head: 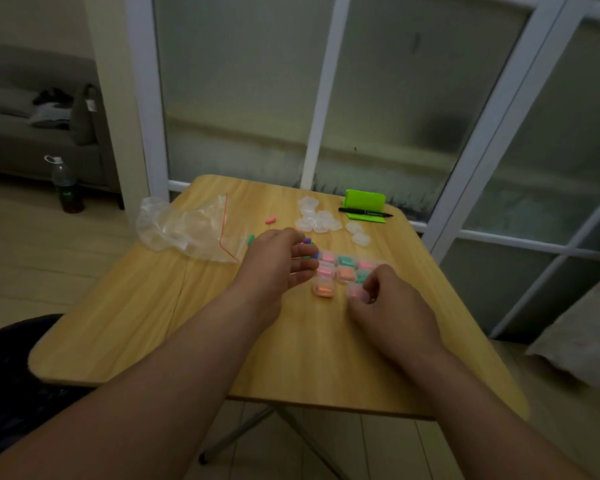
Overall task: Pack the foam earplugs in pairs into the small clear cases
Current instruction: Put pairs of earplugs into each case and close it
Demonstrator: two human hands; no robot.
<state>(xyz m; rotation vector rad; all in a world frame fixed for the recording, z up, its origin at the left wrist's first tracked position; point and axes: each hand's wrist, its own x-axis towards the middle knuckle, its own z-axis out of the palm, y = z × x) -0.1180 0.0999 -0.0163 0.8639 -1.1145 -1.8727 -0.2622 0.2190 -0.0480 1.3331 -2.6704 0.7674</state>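
Pinching a clear case of pink plugs (356, 293) with the right hand (392, 306), fingers curled over it, at the near end of the case block mid-tabletop. Case sits on or just above the wood, can't tell which.

Left hand (281, 261) is over the loose earplugs (307, 242) just left of the block, with its fingers loosely bent. Purple plugs show at the fingertips. Too blurred to tell if it's holding any.

Filled cases (345, 268) stand in tight rows, touching, holding pink, green and orange pairs.

Empty cases (317, 218) are piled toward the far edge. A stray pink earplug (270, 221) and a green earplug (250, 239) lie left of the pile.

Crumpled plastic bag (187, 230) is at the far-left corner. Green stand (364, 200) with a black pen (366, 212) in front of it is at the far-right corner.

Tabletop (187, 323) is light wood.
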